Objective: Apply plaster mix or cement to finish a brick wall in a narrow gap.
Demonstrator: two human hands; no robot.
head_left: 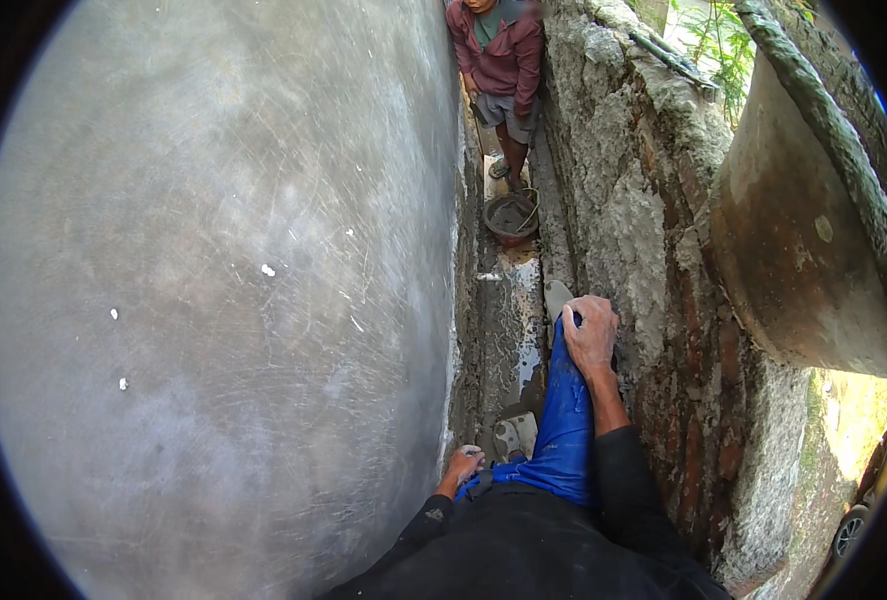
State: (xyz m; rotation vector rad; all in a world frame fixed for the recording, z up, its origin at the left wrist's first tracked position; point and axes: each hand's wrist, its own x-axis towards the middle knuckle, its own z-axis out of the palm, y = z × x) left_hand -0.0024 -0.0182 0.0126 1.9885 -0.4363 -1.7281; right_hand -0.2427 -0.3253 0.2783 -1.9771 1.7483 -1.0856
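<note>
My right hand (592,332) rests over the bent knee of my blue trousers (561,440), its fingers curled down around it and their tips out of sight. Low beside my left hip, my left hand (466,463) is closed, with pale dust on its fingers; whatever might be inside it is hidden. It sits close to the edge of a large smooth grey plastered wall (234,300). Two pale, dirty shoes show below me: one (516,437) near my left hand, the other (557,297) just beyond my right hand.
Ahead in the narrow gap stands a person (501,60) in a maroon jacket, behind a round basin (511,218) of grey mortar. Wet, mortar-smeared ground (519,320) runs between us. A rough brick wall (654,260) rises on the right, with a big curved concrete piece (804,230) jutting out.
</note>
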